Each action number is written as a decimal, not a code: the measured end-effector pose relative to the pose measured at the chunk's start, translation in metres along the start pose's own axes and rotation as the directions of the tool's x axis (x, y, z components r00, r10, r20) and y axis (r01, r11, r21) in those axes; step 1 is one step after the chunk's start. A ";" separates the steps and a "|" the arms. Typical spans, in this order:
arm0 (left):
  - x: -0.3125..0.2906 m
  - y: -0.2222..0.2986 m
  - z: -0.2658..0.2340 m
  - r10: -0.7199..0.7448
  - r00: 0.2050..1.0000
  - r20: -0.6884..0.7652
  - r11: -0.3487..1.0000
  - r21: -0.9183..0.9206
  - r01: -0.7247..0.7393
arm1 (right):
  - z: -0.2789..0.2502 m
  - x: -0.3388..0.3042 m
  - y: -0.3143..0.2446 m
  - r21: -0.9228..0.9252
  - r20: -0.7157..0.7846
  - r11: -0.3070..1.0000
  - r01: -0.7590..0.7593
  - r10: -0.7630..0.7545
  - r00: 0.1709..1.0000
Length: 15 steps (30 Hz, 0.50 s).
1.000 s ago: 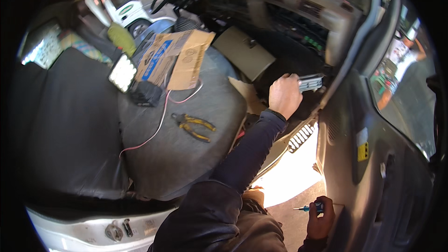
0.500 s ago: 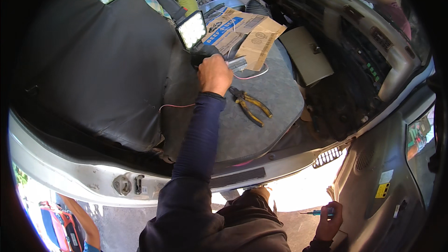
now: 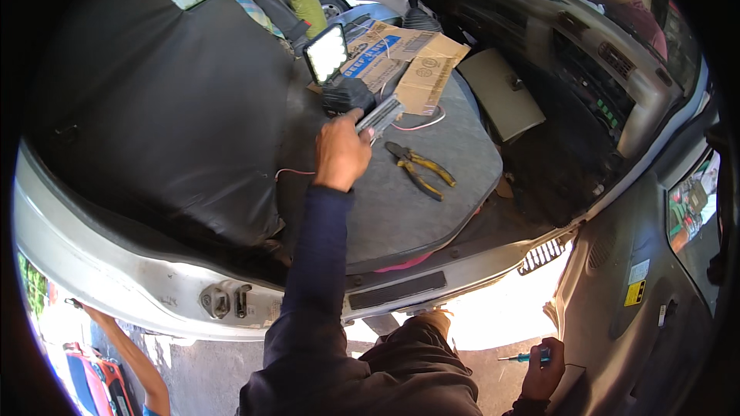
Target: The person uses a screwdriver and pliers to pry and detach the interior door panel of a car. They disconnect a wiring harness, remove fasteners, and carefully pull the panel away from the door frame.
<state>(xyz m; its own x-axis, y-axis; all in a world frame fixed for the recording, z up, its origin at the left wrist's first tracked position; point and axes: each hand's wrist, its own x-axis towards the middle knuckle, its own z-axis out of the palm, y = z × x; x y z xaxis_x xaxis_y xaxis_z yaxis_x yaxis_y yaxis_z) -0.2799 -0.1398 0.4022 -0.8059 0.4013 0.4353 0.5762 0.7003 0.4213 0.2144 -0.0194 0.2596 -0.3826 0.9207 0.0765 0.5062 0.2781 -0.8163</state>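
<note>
My left hand reaches over the grey seat and grips a silver, ridged metal block. A thin pink-and-white wire runs near the block. Just beyond my fingers a lit square LED work lamp stands on its black base. Pliers with yellow-and-black handles lie on the seat to the right of that hand. Low on the right, my right hand is closed around a small screwdriver with a teal handle, its tip pointing left.
Torn cardboard covers the far part of the seat. Past it lies a detached beige panel, near the opened dashboard. The open door stands at right. Another person's arm shows at lower left; someone is at upper right.
My left hand has drawn back slightly from the lamp, still gripping the metal block. The other person's arm at lower left has risen. My right hand has barely shifted.
</note>
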 end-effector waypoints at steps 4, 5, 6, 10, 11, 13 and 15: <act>-0.035 -0.019 -0.044 -0.059 0.994 0.091 0.987 0.152 0.045 | 0.005 0.001 0.004 0.068 0.037 0.998 -0.007 0.004 0.999; -0.037 -0.026 -0.044 -0.015 0.993 0.117 0.980 0.199 -0.008 | 0.007 0.001 0.005 0.084 0.054 0.996 -0.012 0.007 0.999; -0.037 -0.034 -0.042 -0.010 0.992 0.126 0.968 0.252 -0.022 | 0.008 0.001 0.004 0.100 0.071 0.995 -0.018 0.011 0.997; -0.027 -0.061 0.002 -0.127 0.958 0.256 0.939 0.342 0.033 | 0.016 0.000 -0.001 0.018 0.121 0.998 0.068 -0.070 0.990; -0.024 -0.066 0.013 -0.083 0.976 0.202 0.951 0.309 0.017 | 0.017 -0.002 -0.002 0.013 0.133 0.999 0.051 -0.052 0.990; -0.021 -0.070 0.032 0.006 0.990 0.141 0.954 0.296 -0.048 | 0.020 -0.006 -0.005 0.028 0.126 0.999 0.025 -0.028 0.992; -0.019 -0.068 0.047 0.141 0.984 0.110 0.956 0.242 -0.164 | 0.021 -0.011 -0.006 0.054 0.117 0.998 0.021 -0.027 0.993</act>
<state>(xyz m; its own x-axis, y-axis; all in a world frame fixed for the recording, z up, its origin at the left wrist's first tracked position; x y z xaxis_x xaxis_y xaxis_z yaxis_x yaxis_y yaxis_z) -0.3104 -0.1672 0.3277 -0.7268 0.5585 0.3998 0.6503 0.7469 0.1387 0.1993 -0.0367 0.2512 -0.4840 0.8745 0.0315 0.4557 0.2826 -0.8441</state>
